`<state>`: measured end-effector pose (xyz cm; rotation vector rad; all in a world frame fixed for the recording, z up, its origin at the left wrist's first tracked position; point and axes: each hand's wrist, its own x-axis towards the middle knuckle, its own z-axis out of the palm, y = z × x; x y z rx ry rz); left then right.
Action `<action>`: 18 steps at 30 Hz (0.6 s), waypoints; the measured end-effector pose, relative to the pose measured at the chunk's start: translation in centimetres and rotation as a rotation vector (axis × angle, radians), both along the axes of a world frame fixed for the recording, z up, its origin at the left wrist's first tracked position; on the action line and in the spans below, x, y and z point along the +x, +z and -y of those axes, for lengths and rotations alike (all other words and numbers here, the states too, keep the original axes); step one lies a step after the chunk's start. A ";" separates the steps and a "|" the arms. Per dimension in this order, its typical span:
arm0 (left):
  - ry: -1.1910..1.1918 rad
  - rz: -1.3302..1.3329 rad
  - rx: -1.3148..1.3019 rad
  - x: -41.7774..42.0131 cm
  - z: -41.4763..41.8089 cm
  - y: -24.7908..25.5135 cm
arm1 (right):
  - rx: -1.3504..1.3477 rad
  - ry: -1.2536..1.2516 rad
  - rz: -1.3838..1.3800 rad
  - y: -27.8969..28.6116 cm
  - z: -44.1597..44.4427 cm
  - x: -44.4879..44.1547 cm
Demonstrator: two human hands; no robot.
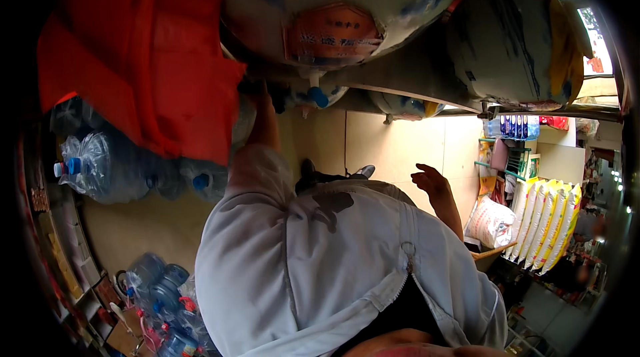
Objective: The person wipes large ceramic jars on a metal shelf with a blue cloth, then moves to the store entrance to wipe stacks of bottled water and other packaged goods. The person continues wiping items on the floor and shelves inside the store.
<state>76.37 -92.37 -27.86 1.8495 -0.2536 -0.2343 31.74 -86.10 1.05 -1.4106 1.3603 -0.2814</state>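
My left hand (258, 88) reaches up into shadow at the shelf edge (415, 87), beside a red cloth (140, 67). Its fingers are too dark to make out, so any grip is hidden. Right above stands a large glazed jar (260, 17) with blue patches and a red label (332, 34) bearing writing. A spigot with a blue tip (317, 97) sticks out below that label. My right hand (430, 179) hangs free over the floor at my side, fingers apart and holding nothing.
Another big jar (500, 42) sits farther right on the shelf, with a smaller one (407, 105) underneath. Large plastic water bottles (110, 167) fill the left, others (170, 287) the lower left. Yellow-and-white bags (545, 227) and a white sack (492, 222) are at right.
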 end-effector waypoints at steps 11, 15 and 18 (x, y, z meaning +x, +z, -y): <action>-0.013 -0.086 0.010 1.1 -1.1 -0.4 | 0.009 0.024 0.046 -1.0 2.0 -0.1; -0.005 -0.002 -0.146 -0.5 -1.8 3.7 | -0.065 0.092 0.057 -1.1 2.8 0.8; 0.117 -0.260 -0.312 1.8 -5.2 -3.3 | -0.071 0.141 0.115 0.0 3.1 2.1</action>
